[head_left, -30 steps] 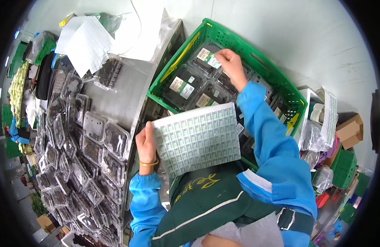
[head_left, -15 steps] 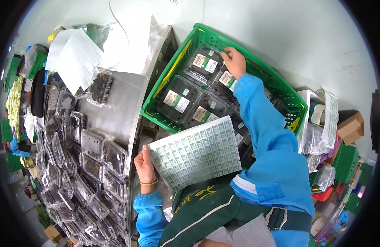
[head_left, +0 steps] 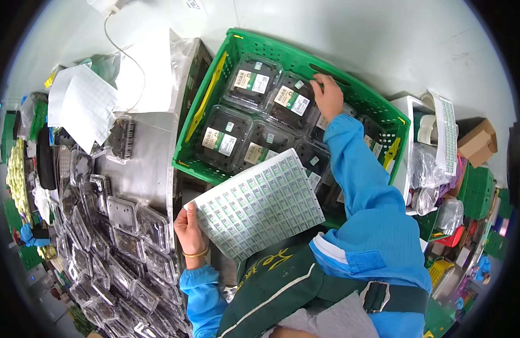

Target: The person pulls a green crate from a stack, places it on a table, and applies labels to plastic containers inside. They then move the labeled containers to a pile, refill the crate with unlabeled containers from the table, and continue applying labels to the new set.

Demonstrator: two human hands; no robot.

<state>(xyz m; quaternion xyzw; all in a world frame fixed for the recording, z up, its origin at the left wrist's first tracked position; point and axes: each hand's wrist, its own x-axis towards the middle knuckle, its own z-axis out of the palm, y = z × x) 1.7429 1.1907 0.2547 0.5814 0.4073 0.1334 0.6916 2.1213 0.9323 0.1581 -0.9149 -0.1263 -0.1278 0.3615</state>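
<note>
My left hand (head_left: 190, 228) is closed on the left edge of a sheet of small green-and-white stickers (head_left: 260, 205), thumb on top. The sheet tilts over the near side of a green crate (head_left: 296, 45). Inside the crate are several clear-lidded plastic boxes with dark contents, such as a punnet (head_left: 291, 101) with a printed label and a small sticker on its lid. My right hand (head_left: 327, 94) is over a neighbouring punnet (head_left: 319, 130), partly hiding it. Its fingers reach left and look apart; nothing shows between them, though the undersides are hidden.
Left of the crate, a metal table (head_left: 141, 169) bears a large heap of clear plastic boxes (head_left: 127, 242) and white sheets (head_left: 88, 101). A white cable (head_left: 137, 62) hangs above it. At right are a white bin (head_left: 409, 112), another sticker sheet (head_left: 447, 135) and a cardboard box (head_left: 476, 143).
My right hand has shifted from the second punnet in the far row to the one on its right, uncovering a small sticker. The view has shifted; my left hand still holds the sheet.
</note>
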